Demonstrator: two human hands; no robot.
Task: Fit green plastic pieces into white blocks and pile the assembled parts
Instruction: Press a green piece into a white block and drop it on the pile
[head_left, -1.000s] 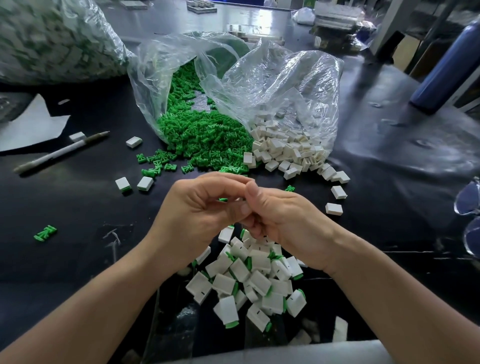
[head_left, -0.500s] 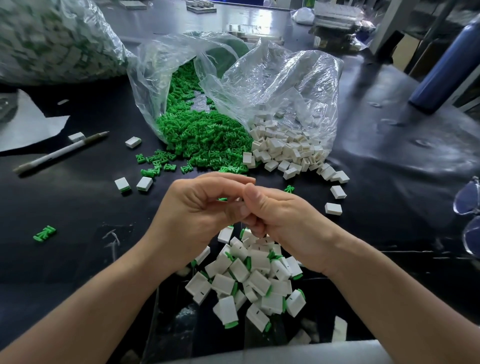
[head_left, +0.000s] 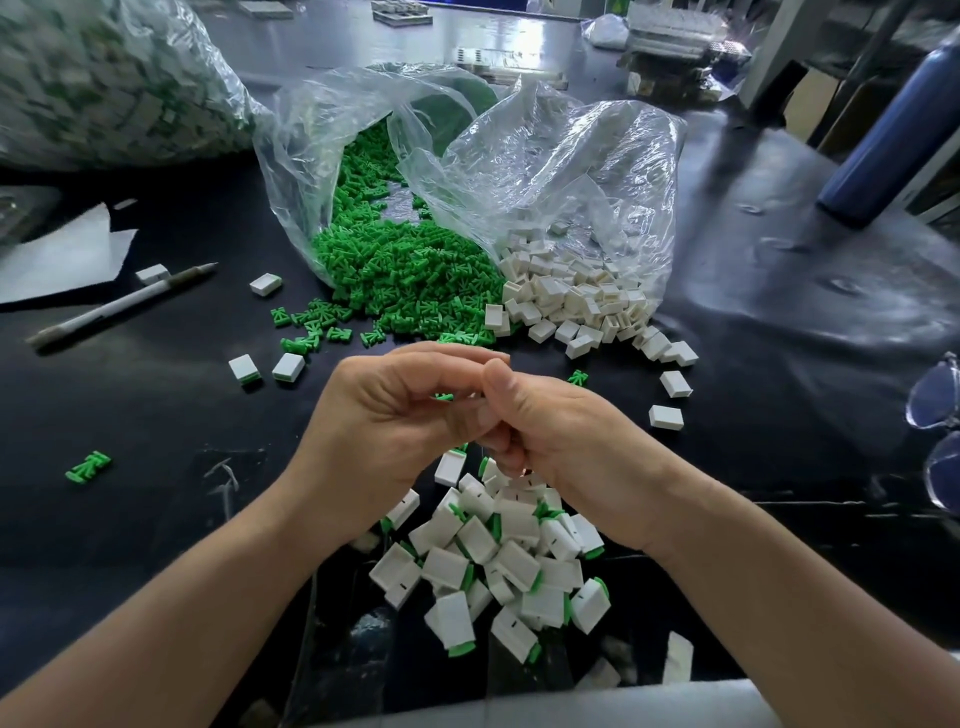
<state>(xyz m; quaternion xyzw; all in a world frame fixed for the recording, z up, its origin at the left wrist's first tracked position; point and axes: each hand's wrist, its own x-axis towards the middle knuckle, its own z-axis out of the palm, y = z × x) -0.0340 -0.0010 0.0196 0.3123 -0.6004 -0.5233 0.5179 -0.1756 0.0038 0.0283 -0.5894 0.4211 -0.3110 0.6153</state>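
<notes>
Green piece (head_left: 444, 396), mostly hidden, long axis untellable, in curled fingers of left hand (head_left: 384, 415); right hand (head_left: 561, 436) curled, contents unseen

Crinkled clear plastic bag (head_left: 545, 156); glossy black table (head_left: 779, 312)

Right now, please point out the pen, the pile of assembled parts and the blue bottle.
pen (head_left: 122, 304), head view, middle of its white barrel.
pile of assembled parts (head_left: 511, 564), head view, a white block near its middle.
blue bottle (head_left: 893, 127), head view, its side wall.
</notes>
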